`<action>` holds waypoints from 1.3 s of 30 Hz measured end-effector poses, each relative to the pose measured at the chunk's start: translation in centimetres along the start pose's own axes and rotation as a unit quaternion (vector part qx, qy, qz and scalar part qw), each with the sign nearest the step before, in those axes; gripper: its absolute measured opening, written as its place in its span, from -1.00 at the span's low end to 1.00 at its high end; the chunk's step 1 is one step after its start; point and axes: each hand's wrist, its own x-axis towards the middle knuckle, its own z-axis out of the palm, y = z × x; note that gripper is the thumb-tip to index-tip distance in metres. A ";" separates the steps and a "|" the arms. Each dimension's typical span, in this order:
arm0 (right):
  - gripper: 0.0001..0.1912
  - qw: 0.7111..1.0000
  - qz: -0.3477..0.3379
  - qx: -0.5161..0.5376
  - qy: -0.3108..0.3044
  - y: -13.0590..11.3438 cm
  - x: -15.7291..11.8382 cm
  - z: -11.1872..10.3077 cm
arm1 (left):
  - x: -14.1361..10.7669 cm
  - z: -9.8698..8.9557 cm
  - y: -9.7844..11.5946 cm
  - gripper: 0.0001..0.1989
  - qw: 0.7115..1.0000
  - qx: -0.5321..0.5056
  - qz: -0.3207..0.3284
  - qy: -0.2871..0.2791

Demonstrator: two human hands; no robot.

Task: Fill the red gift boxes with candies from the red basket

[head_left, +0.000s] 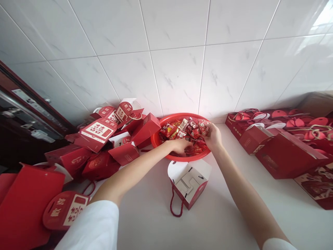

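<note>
A red plastic basket full of small wrapped sweets stands against the tiled wall. My left hand reaches into the basket, its fingertips hidden among the red packets. At the basket's right edge my right hand is closed on a red patterned packet. In front of the basket sits one open red gift box, its white inside facing up and a dark red cord handle lying at its left.
Many unfilled red boxes are heaped on the left. Rows of red boxes with cord handles stand on the right. A dark door with metal fittings is at the far left, and tiled wall rises behind.
</note>
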 end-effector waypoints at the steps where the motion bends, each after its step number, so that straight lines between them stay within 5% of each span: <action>1: -0.91 1.000 0.000 0.000 -0.001 0.0 0.0 0.0 | 0.0 0.0 -0.1 -0.50 1.000 -0.006 -0.001 -0.002; 12: -0.87 1.000 0.019 -0.004 -0.007 -0.1 0.2 0.1 | -0.1 0.2 -0.4 -0.87 0.995 -0.077 0.000 -0.066; 23: -0.83 0.999 0.020 -0.002 -0.028 0.0 0.3 -0.1 | 0.4 0.2 1.1 -0.25 0.999 0.030 -0.001 0.023; 31: -0.81 0.999 0.022 -0.004 -0.027 -0.1 0.2 0.0 | 0.8 0.0 0.0 -0.73 0.993 -0.079 0.031 0.084; 36: -0.85 0.999 0.019 -0.005 -0.030 0.0 0.5 -0.2 | 0.5 -0.8 -1.2 -0.81 0.981 -0.114 0.046 0.152; 39: -0.84 0.999 0.018 -0.010 -0.034 0.1 0.6 -0.2 | 0.2 -1.1 -1.9 -0.72 0.957 -0.232 0.033 0.174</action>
